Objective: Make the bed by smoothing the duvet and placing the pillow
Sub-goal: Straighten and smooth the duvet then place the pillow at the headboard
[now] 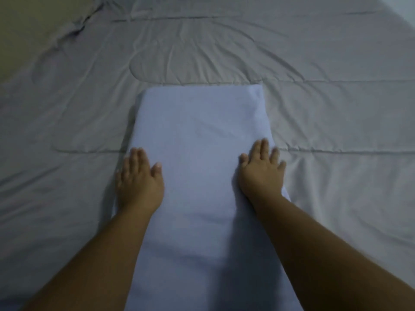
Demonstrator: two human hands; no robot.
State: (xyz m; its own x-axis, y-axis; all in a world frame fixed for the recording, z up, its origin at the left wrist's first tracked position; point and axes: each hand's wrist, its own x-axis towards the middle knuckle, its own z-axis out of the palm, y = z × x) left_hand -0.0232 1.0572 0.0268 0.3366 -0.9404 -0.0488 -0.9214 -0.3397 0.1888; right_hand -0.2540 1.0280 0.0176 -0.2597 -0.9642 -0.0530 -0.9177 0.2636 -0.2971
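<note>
Centrally, on the wrinkled grey duvet (pixel 325 108), a white pillow (pixel 199 135) laid lengthwise from the near edge of view toward the middle, its far short edge square and free. Wide open duvet to the left, right and far side of it, creased and quilted, with a tan patch (pixel 33 23) at the far left corner. On the pillow's left long edge, the left hand (pixel 139 182), palm down, fingers straight and close together, thumb out, gripping nothing. On the right long edge, the right hand (pixel 261 173), likewise flat, fingers slightly spread, the outer ones over the edge toward the duvet.
</note>
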